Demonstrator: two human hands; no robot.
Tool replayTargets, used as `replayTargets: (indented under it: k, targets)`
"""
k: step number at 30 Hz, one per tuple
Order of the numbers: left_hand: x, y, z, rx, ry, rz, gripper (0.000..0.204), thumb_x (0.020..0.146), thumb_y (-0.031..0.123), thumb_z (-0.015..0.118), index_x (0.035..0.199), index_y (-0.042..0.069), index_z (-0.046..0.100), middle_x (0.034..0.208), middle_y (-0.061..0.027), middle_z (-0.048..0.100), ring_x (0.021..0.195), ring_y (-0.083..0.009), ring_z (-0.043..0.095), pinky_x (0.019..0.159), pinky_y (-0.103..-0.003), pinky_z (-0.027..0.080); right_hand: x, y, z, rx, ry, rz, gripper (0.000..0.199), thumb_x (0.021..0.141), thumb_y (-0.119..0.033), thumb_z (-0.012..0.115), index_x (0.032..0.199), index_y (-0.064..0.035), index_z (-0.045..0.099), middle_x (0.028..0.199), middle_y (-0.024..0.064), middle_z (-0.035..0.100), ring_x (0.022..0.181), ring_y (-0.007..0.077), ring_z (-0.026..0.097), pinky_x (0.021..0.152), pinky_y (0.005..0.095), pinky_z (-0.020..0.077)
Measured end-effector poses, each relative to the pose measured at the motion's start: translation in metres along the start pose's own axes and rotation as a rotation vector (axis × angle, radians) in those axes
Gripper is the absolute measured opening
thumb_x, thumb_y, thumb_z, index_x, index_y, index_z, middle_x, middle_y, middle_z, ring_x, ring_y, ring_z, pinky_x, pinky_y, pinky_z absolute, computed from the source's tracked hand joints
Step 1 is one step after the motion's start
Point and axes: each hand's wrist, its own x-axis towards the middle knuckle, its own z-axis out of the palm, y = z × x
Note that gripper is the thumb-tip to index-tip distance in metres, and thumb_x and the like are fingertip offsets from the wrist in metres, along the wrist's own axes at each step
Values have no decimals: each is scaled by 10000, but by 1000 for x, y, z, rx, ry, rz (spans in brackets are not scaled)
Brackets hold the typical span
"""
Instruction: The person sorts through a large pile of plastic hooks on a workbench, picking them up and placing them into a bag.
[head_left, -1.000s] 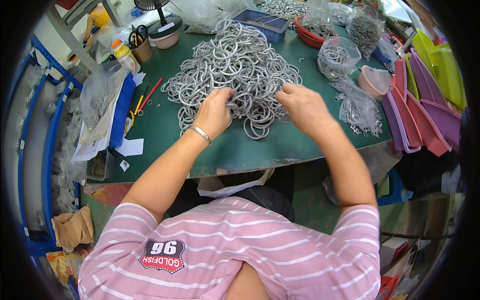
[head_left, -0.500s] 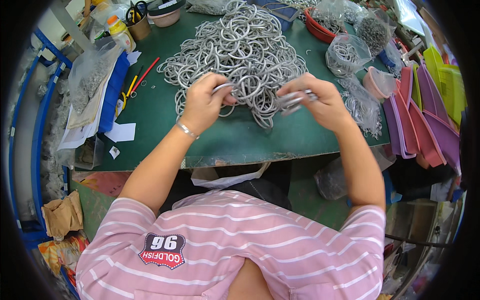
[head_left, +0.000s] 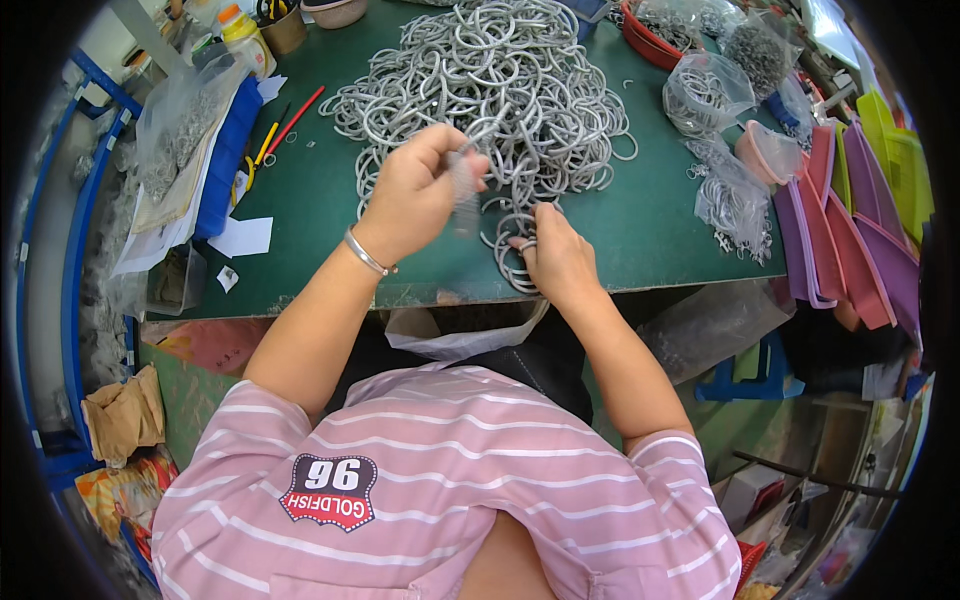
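Note:
A large heap of silver metal rings [head_left: 500,80] covers the middle of the green tabletop. At the heap's near left side, my left hand [head_left: 412,195] is closed on a metal ring [head_left: 466,190], blurred by motion, so I cannot tell whether it holds more than one. My right hand [head_left: 562,255] is lower, close to the table's front edge. Its thumb and fingers pinch a ring among several loose rings [head_left: 512,262] lying just in front of the heap. Part of that grip is hidden behind the fingers.
Pliers with yellow handles [head_left: 262,155] and a red stick-like tool [head_left: 297,125] lie left of the heap, near a blue tray [head_left: 228,160]. Bags of metal parts [head_left: 708,95] and a red bowl [head_left: 650,40] stand right. Coloured plastic bins [head_left: 850,220] line the right edge. An open white bag [head_left: 465,335] hangs below the table edge.
My right hand has come left and toward me, from the heap's right side to the front edge. Loose rings now lie beside it. My left hand has shifted slightly right and nearer.

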Motion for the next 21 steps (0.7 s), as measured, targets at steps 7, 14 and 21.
replayTargets:
  k: [7, 14, 21]
  targets:
    - [8, -37, -15, 544, 272, 389, 134, 913, 113, 617, 889, -17, 596, 783, -64, 603, 671, -121, 567, 698, -251, 479, -9, 7, -12, 147, -183, -272, 57, 804, -70, 650, 798, -30, 610, 864, 130, 644, 801, 352, 585, 691, 423, 461]
    - [20, -19, -11, 477, 43, 346, 52, 884, 28, 614, 883, -24, 619, 823, -79, 590, 671, -168, 651, 602, -254, 507, -10, 24, -20, 1115, 22, 229, 101, 923, -80, 593, 1018, -50, 607, 815, 42, 622, 835, 115, 610, 687, 298, 511]
    - [2, -58, -11, 520, 340, 402, 34, 871, 15, 629, 897, -6, 633, 810, -78, 627, 750, -162, 651, 681, -263, 522, -18, 44, -4, 1593, 116, 358, 202, 955, -202, 573, 1048, -23, 555, 950, 102, 625, 869, 201, 645, 797, 392, 558]
